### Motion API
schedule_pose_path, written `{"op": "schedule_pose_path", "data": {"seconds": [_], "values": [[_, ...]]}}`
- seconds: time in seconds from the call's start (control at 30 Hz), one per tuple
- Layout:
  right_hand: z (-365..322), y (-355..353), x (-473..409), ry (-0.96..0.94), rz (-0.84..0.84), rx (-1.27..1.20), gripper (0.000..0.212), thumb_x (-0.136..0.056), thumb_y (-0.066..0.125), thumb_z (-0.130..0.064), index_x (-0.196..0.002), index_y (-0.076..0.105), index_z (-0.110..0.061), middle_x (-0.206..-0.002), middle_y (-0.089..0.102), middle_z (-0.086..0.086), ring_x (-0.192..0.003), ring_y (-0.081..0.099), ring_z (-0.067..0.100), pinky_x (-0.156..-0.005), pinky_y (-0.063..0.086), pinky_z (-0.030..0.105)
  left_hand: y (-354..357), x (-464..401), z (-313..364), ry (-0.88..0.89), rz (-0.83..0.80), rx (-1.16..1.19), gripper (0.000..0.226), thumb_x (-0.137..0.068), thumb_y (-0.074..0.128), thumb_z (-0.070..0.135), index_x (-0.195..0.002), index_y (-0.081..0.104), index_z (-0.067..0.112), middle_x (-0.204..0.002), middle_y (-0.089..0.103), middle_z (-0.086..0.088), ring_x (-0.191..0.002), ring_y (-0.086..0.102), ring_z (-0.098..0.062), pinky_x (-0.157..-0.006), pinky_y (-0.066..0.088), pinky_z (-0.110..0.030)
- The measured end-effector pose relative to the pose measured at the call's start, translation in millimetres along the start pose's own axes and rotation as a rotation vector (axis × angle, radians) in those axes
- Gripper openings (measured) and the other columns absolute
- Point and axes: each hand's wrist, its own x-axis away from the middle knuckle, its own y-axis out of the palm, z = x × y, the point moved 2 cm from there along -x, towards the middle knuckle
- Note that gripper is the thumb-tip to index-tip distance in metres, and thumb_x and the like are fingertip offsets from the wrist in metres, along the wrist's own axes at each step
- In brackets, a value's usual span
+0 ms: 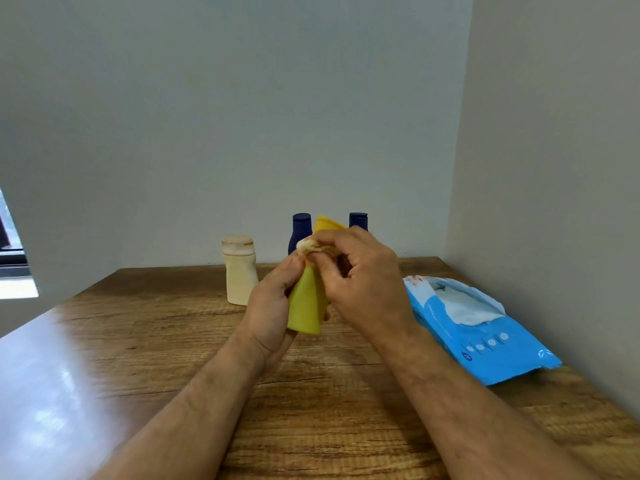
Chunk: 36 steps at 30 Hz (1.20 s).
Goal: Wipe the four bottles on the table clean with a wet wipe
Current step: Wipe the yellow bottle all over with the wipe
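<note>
My left hand (268, 306) grips a yellow bottle (306, 306) by its lower body, lifted above the wooden table (138, 341). My right hand (360, 282) presses a crumpled, soiled wet wipe (306, 245) against the bottle's upper part, below its yellow cap (327, 223). A cream bottle (239, 271) stands upright on the table to the left. Two dark blue bottles (300, 230) (358, 220) stand at the back near the wall, mostly hidden behind my hands.
A blue pack of wet wipes (485, 341) lies open on the table at the right, a white wipe poking out of its flap. Walls close the table in at the back and right. A window edge (10, 244) shows at the far left.
</note>
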Motion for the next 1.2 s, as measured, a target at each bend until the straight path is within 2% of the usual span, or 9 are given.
{"op": "schedule_pose_path", "data": {"seconds": [0.17, 0.3, 0.47, 0.6, 0.7, 0.8, 0.93, 1.07, 1.2], "values": [[17.5, -8.1, -7.3, 0.209, 0.17, -0.007, 0.018, -0.093, 0.065, -0.032, -0.109, 0.068, -0.027, -0.099, 0.069, -0.007, -0.089, 0.062, 0.007, -0.08, 0.057, 0.033, 0.6, -1.2, 0.0, 0.009, -0.044, 0.011, 0.038, -0.105, 0.037, 0.036, -0.13, 0.061, 0.021, -0.099, 0.074, -0.017, -0.075, 0.066, -0.028, -0.063, 0.056, -0.039], [16.3, -5.1, -5.3, 0.203, 0.153, -0.002, 0.019, -0.094, 0.063, -0.03, -0.111, 0.068, -0.025, -0.1, 0.067, -0.007, -0.09, 0.06, 0.005, -0.08, 0.055, 0.024, -0.8, 0.2, 2.5, 0.081, -0.042, -0.116, 0.036, -0.105, 0.034, 0.036, -0.13, 0.059, 0.031, -0.1, 0.076, -0.006, -0.082, 0.067, -0.024, -0.065, 0.056, -0.039], [4.2, 2.3, -0.8, 0.062, 0.065, -0.037, 0.019, -0.093, 0.064, -0.024, -0.112, 0.068, -0.026, -0.101, 0.065, -0.011, -0.094, 0.059, 0.0, -0.08, 0.046, 0.007, 0.8, 0.3, 2.6, 0.178, -0.091, -0.385, 0.045, -0.097, 0.041, 0.047, -0.139, 0.054, 0.033, -0.12, 0.07, -0.006, -0.11, 0.064, -0.038, -0.089, 0.053, -0.059], [2.1, 0.6, -0.7, 0.035, 0.083, -0.003, 0.016, -0.094, 0.062, -0.022, -0.11, 0.064, -0.026, -0.1, 0.063, -0.015, -0.092, 0.06, 0.002, -0.078, 0.05, 0.011, 5.3, 2.4, 2.8, 0.289, -0.069, -0.502, 0.045, -0.102, 0.039, 0.045, -0.143, 0.049, 0.028, -0.129, 0.065, 0.003, -0.119, 0.062, -0.019, -0.102, 0.051, -0.049], [10.2, -1.4, -2.0, 0.142, 0.11, -0.028, 0.012, -0.096, 0.059, -0.023, -0.107, 0.058, -0.03, -0.1, 0.064, -0.012, -0.089, 0.061, 0.005, -0.076, 0.056, 0.022, 6.6, 1.6, 4.3, 0.308, -0.042, -0.44, 0.043, -0.103, 0.035, 0.041, -0.142, 0.048, 0.033, -0.12, 0.068, 0.007, -0.107, 0.067, -0.019, -0.083, 0.058, -0.048], [16.7, 0.4, -2.0, 0.226, 0.114, -0.052, 0.008, -0.098, 0.057, -0.025, -0.104, 0.057, -0.029, -0.098, 0.065, -0.008, -0.087, 0.062, 0.008, -0.073, 0.059, 0.031, 6.7, 1.5, 5.7, 0.316, -0.039, -0.43, 0.04, -0.101, 0.033, 0.037, -0.138, 0.049, 0.034, -0.109, 0.072, 0.014, -0.094, 0.069, -0.008, -0.074, 0.059, -0.034], [15.7, 1.6, -0.7, 0.195, 0.103, -0.016, 0.01, -0.098, 0.056, -0.022, -0.105, 0.056, -0.029, -0.102, 0.063, -0.01, -0.09, 0.061, 0.006, -0.074, 0.057, 0.023, 6.5, 1.6, 6.4, 0.3, -0.039, -0.457, 0.038, -0.101, 0.032, 0.039, -0.135, 0.049, 0.04, -0.108, 0.071, 0.016, -0.094, 0.069, -0.01, -0.074, 0.06, -0.039], [8.3, 2.1, 0.3, 0.084, 0.057, -0.001, 0.015, -0.097, 0.057, -0.018, -0.109, 0.06, -0.027, -0.101, 0.058, -0.016, -0.091, 0.057, -0.002, -0.074, 0.046, 0.006, 3.0, -0.1, 4.1, 0.291, -0.045, -0.532, 0.04, -0.102, 0.036, 0.051, -0.14, 0.047, 0.043, -0.124, 0.065, 0.008, -0.117, 0.062, -0.016, -0.094, 0.055, -0.053], [-0.2, 0.9, 0.2, -0.042, 0.039, 0.041, 0.017, -0.095, 0.057, -0.015, -0.11, 0.062, -0.022, -0.101, 0.061, -0.008, -0.089, 0.058, 0.005, -0.073, 0.051, 0.013, 4.3, 1.0, 5.0, 0.347, -0.033, -0.64, 0.047, -0.101, 0.035, 0.045, -0.146, 0.043, 0.037, -0.139, 0.058, 0.008, -0.13, 0.054, -0.015, -0.11, 0.042, -0.053]]}}
